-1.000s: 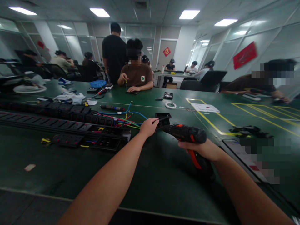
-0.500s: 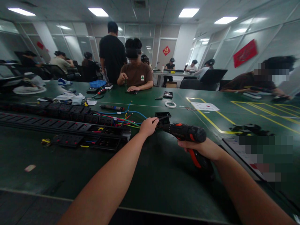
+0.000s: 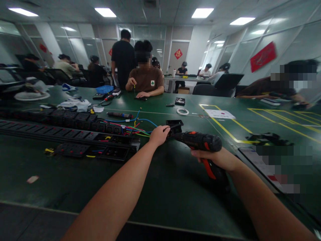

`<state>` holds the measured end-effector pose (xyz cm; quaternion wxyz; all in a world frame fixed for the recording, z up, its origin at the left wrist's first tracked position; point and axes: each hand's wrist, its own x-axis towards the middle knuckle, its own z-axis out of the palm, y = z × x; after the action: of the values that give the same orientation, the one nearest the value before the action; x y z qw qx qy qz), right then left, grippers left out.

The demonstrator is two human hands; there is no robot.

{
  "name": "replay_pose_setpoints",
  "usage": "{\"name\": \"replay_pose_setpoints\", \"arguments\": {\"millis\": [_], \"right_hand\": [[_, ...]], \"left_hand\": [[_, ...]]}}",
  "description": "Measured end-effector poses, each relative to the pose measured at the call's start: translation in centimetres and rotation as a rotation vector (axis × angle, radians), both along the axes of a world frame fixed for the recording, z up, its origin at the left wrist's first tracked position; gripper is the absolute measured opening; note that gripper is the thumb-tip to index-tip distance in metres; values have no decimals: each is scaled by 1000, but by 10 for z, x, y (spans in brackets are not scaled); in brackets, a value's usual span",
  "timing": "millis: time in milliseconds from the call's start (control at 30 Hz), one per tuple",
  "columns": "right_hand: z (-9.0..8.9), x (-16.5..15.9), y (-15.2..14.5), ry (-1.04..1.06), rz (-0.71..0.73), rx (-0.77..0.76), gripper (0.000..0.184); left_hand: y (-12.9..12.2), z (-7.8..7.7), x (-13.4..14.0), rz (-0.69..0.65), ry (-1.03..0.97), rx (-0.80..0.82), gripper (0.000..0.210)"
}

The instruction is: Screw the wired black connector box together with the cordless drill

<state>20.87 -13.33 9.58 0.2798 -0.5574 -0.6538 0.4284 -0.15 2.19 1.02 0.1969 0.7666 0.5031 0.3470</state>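
My left hand (image 3: 159, 135) is closed on the near left side of a small black plastic housing (image 3: 177, 124) on the green table. In my right hand (image 3: 213, 156) is a black and orange cordless drill (image 3: 200, 141), held by its grip and lying nearly level. Its nose points left at the housing, close to my left fingertips; the bit's tip is hidden. Coloured wires (image 3: 135, 126) run from beside the housing to the left. There a long black power strip (image 3: 62, 131) with rows of sockets lies along the table.
Beyond the housing are a white ring (image 3: 182, 111) and a small black part (image 3: 180, 100). A dark pen-like tool (image 3: 119, 115) lies behind the wires. At right are a tablet-like panel (image 3: 258, 167) and yellow tape lines. A person (image 3: 145, 78) works across the table.
Both my hands, the drill and the housing stay almost still. In the background, the standing person in black has shifted slightly right and lower.
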Motion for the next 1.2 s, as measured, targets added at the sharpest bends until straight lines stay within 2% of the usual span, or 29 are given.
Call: {"name": "replay_pose_setpoints", "arguments": {"millis": [1200], "right_hand": [[-3,3,1,-40,23,29,34]], "left_hand": [[-1,1,0,2,5,-19,42]]}}
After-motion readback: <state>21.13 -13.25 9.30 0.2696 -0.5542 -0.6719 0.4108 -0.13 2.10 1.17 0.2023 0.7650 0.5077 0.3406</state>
